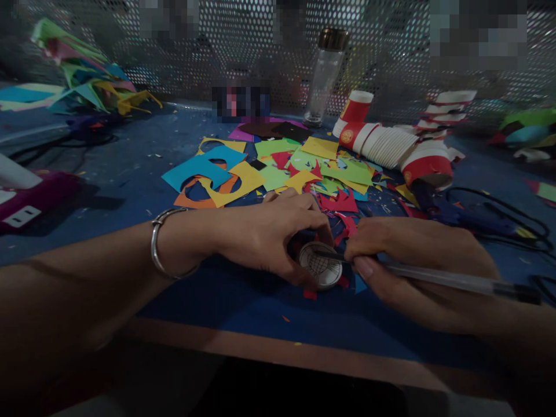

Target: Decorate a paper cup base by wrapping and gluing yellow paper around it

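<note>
My left hand (278, 231), a silver bangle on its wrist, curls its thumb and fingers around a small round white piece (326, 273). The piece has a raised rim like the base of a paper cup, and dark crossing lines are drawn on its face. Its far left side is hidden by my fingers. In my right hand (403, 269) a pen with a clear barrel (447, 276) is pinched between thumb and fingers. The pen's dark tip reaches onto the lined face. Red paper scraps (310, 295) lie right beside the round piece.
Cut coloured paper (204, 168) is heaped beyond my hands. Red-and-white paper cups (382, 142) lie stacked at the right, near a glue gun (473, 217) and its cable. A clear bottle (324, 81) stands by the perforated metal screen (252, 52). A purple power strip (39, 197) is at the left.
</note>
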`<state>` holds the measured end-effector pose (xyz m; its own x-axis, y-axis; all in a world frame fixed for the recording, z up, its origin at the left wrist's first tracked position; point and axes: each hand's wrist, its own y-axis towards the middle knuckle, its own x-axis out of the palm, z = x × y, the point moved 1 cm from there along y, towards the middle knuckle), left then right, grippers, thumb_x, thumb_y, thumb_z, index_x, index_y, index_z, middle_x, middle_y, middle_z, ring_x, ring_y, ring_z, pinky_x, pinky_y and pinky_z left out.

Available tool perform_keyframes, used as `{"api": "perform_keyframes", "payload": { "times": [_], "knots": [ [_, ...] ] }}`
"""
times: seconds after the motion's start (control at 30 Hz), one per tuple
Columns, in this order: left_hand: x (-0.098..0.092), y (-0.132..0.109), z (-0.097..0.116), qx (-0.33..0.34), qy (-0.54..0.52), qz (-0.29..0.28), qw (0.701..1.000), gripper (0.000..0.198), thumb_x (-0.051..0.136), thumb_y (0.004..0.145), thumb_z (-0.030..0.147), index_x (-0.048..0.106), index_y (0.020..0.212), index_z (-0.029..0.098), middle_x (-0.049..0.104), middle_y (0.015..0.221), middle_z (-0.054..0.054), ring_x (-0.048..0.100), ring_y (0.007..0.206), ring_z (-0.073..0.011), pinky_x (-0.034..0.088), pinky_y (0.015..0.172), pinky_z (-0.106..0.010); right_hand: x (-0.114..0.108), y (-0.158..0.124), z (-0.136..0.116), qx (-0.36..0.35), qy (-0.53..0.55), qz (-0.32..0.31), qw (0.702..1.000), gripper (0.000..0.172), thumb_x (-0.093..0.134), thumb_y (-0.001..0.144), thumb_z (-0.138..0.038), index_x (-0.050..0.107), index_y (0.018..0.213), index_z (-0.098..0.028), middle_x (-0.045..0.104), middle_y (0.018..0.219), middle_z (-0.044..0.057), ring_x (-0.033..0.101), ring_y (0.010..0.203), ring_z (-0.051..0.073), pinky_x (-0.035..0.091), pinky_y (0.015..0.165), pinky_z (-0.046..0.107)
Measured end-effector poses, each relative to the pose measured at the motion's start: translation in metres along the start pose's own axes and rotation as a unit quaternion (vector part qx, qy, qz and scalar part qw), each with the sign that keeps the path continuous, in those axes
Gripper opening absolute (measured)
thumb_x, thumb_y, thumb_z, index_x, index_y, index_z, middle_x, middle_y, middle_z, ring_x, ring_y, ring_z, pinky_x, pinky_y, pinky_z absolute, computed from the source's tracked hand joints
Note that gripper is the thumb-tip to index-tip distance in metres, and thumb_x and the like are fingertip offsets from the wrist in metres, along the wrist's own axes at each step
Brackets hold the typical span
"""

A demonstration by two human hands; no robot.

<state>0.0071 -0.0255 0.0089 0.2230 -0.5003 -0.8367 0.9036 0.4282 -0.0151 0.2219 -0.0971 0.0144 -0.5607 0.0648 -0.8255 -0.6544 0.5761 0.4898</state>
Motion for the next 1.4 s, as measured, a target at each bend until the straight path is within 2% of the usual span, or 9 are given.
{"api": "perform_keyframes", "payload": {
  "times": [0.37,0.6,0.8,0.97,1.4],
  "knots": [
    [-0.0002,0.0005,-0.0004,0.000,0.004,-0.001,1.000,0.051,0.086,0.074,0.052,0.067,0.113,0.024,0.058,0.118,-0.006,0.048,0.114,-0.0280,0.035,0.095,-0.039,-0.0004,0.0022,-0.0011,0.001,-0.001,0.006,1.000,0.013,0.053,0.092,-0.013,0.060,0.093,-0.024,0.072,0.075,-0.002,0.068,0.064,0.013,0.051,0.063,0.023],
    [-0.0014,0.0006,0.0008,-0.009,0.011,-0.006,1.000,0.049,0.085,0.074,0.051,0.067,0.112,0.024,0.060,0.117,-0.006,0.049,0.112,-0.0273,0.037,0.093,-0.037,-0.0008,0.0091,-0.0047,-0.002,-0.023,-0.014,1.000,0.015,0.052,0.094,-0.011,0.062,0.092,-0.022,0.074,0.074,0.000,0.071,0.066,0.012,0.052,0.063,0.021],
    [-0.0013,0.0012,0.0006,-0.009,0.011,-0.002,1.000,0.047,0.087,0.072,0.045,0.068,0.108,0.023,0.060,0.116,-0.006,0.048,0.112,-0.0278,0.037,0.092,-0.037,-0.0024,0.0090,-0.0074,-0.004,-0.022,-0.015,1.000,0.014,0.052,0.095,-0.012,0.063,0.094,-0.021,0.074,0.075,0.000,0.069,0.065,0.012,0.051,0.062,0.021],
    [-0.0014,0.0013,0.0003,-0.011,0.002,-0.006,1.000,0.049,0.085,0.074,0.050,0.067,0.111,0.024,0.058,0.117,-0.006,0.047,0.112,-0.0283,0.037,0.093,-0.039,-0.0046,0.0090,-0.0066,0.004,-0.027,-0.024,0.999,0.015,0.051,0.094,-0.012,0.061,0.093,-0.023,0.074,0.074,-0.001,0.070,0.064,0.013,0.052,0.062,0.022],
    [-0.0003,0.0005,-0.0014,-0.001,-0.002,-0.003,1.000,0.051,0.086,0.075,0.050,0.067,0.114,0.024,0.059,0.119,-0.006,0.048,0.114,-0.0282,0.037,0.094,-0.037,-0.0017,0.0026,-0.0032,0.003,0.001,-0.008,1.000,0.014,0.053,0.091,-0.014,0.059,0.091,-0.027,0.071,0.073,-0.001,0.068,0.061,0.015,0.052,0.060,0.026]
  ]
}}
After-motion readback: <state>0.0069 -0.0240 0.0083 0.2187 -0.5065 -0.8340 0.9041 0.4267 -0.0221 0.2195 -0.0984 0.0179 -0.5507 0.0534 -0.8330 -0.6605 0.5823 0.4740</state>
